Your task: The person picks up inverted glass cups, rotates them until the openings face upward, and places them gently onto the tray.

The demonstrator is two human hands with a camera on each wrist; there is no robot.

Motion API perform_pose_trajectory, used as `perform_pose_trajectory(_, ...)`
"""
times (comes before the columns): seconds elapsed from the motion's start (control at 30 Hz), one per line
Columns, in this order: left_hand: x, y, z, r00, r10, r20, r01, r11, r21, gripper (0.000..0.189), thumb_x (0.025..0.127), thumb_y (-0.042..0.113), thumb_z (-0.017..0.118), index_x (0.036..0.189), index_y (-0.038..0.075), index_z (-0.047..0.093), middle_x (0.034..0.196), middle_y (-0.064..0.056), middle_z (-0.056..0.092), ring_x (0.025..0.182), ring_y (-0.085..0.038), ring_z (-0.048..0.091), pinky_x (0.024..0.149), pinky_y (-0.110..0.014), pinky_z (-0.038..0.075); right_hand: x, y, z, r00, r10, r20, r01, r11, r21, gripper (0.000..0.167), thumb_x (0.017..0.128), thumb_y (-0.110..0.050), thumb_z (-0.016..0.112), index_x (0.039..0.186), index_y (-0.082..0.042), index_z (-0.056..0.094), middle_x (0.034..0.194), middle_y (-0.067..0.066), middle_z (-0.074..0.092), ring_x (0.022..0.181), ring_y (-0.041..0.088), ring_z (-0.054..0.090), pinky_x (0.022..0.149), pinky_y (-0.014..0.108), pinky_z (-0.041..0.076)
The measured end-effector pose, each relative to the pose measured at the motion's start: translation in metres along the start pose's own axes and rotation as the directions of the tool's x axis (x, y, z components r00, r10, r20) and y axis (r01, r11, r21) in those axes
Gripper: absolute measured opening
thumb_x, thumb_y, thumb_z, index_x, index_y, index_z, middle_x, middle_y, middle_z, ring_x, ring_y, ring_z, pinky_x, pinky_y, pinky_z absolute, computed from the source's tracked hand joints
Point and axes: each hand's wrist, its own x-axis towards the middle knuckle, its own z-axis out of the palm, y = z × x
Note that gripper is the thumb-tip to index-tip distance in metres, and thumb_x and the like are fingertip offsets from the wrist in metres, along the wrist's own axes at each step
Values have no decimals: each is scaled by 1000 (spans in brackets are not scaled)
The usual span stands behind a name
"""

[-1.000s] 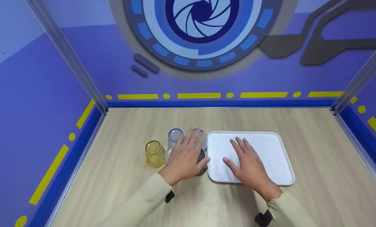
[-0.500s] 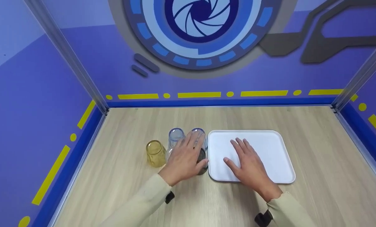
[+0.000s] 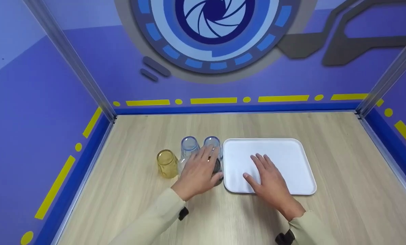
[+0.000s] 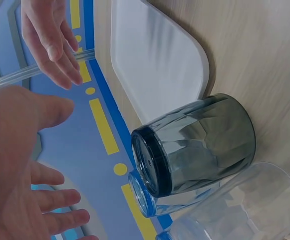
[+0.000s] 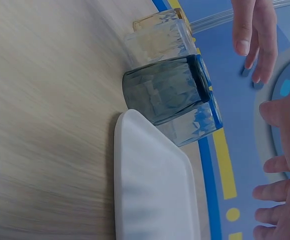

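Note:
My left hand [image 3: 198, 175] hovers over a group of upside-down glasses, fingers spread, holding nothing. Beneath it stand a dark grey glass [image 4: 204, 142] and a clear glass [image 4: 249, 207], both partly hidden in the head view. Just beyond the fingertips are two light blue glasses, one on the left [image 3: 189, 144] and one on the right [image 3: 212, 141]. A yellow glass [image 3: 167, 165] stands at the group's left end. Over the white tray [image 3: 301, 170] my right hand [image 3: 272, 182] hangs with its fingers extended; the right wrist view shows it apart from the tray.
The wooden table [image 3: 148, 211] bears the glasses and the tray, side by side. Blue printed panels [image 3: 216, 86] close off the back and both sides. The dark grey glass stands close to the tray's left edge.
The view has shifted slightly, so table, tray and glasses sit a little higher in it. Both hands keep nearly the same pose and lie marginally nearer the front relative to the glasses and tray.

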Motion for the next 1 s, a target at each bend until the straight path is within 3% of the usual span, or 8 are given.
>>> perform_pose_trajectory(0.53,3,-6,6,1000,-18,19,19,998,-54,72,95,49,53,149,7,33,154,-13,36,143,-28,35,118,-44,28,3,3,10,1000,16,10,-16,1000,18,65,90,-41,64,142,-5,46,147,20,45,141,41,34,113,58,29)
perform_pose_trajectory(1.0,4,-11,12,998,-42,44,44,998,-51,69,94,48,54,148,7,37,151,-11,42,139,-28,41,113,-45,37,7,1,23,996,57,75,-61,997,47,66,92,-44,61,145,-9,42,151,16,42,143,38,31,115,57,27)
